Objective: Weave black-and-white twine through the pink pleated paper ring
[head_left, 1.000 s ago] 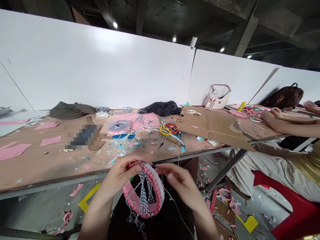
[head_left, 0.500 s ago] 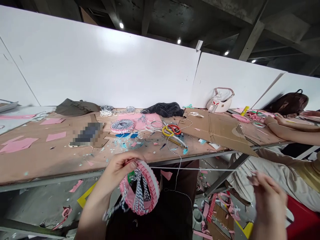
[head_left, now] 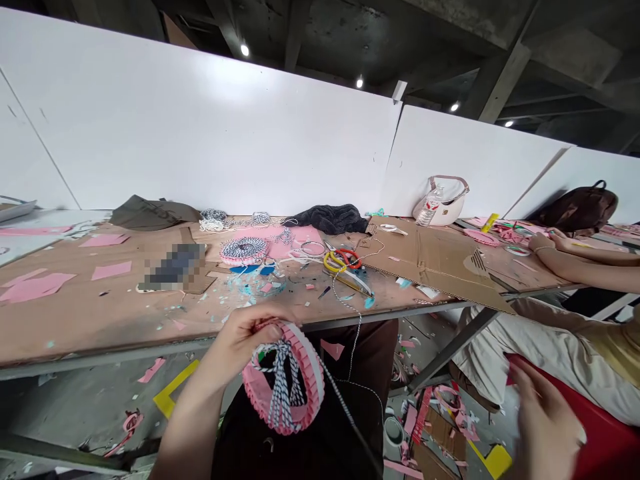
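My left hand [head_left: 257, 333] grips the upper left rim of a pink pleated ring [head_left: 313, 373] over my lap. Black-and-white cord [head_left: 283, 393] is wound across the inside of this ring, and a white band runs along its edge. From the ring's right side a taut-looking length of cord [head_left: 350, 413] slants down toward the bottom of the view. Far to the right, my right hand [head_left: 547, 417] is smeared by motion, apart from the ring; I cannot make out anything in its fingers.
On the table lie scissors [head_left: 343, 261], a finished-looking cord-wound disc [head_left: 245, 250], a pixelated phone [head_left: 177, 267], a cap [head_left: 153, 215], dark cloth [head_left: 330, 219] and cardboard [head_left: 440, 257]. A co-worker's arms [head_left: 583, 260] rest at the right. Pink scraps litter the floor.
The cord that stretched sideways from the ring to my right hand now slants downward. My right hand has moved slightly down and blurred. The ring has shifted a little to the right.
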Action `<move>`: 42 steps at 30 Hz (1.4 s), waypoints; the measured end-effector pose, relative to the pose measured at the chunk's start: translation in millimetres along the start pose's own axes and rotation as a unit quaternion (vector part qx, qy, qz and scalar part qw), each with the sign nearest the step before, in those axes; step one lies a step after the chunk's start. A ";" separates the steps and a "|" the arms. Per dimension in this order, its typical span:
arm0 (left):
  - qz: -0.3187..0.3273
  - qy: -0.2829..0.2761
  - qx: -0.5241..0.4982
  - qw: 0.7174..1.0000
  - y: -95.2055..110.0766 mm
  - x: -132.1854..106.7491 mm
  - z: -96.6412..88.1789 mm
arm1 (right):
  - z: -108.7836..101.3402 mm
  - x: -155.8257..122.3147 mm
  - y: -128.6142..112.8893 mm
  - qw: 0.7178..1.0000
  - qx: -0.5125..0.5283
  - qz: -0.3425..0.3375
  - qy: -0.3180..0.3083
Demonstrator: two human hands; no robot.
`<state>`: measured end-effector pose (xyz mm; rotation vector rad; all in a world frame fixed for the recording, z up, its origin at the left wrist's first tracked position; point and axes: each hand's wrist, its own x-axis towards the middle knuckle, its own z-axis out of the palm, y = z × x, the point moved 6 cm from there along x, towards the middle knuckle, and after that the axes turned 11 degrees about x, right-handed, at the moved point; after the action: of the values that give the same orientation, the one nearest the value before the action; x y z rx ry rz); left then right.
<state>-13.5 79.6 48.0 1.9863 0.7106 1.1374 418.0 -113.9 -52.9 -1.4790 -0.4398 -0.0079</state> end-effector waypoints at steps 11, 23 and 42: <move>0.010 -0.022 -0.027 0.999 2.9 -0.7 8.0 | 202.5 -192.4 -109.6 0.701 0.289 0.070 -0.648; 0.030 0.008 -0.028 0.999 -1.1 -5.5 -3.9 | 140.5 -34.4 -37.1 0.950 0.108 -0.070 -0.286; -0.037 0.145 -0.032 0.988 -9.6 -26.5 -41.0 | 112.1 -76.5 -5.1 0.766 -0.049 0.053 -0.639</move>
<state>-62.8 78.5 41.6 1.7435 0.8765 1.4032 314.8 -26.9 -67.1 -1.4218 -1.4616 1.1511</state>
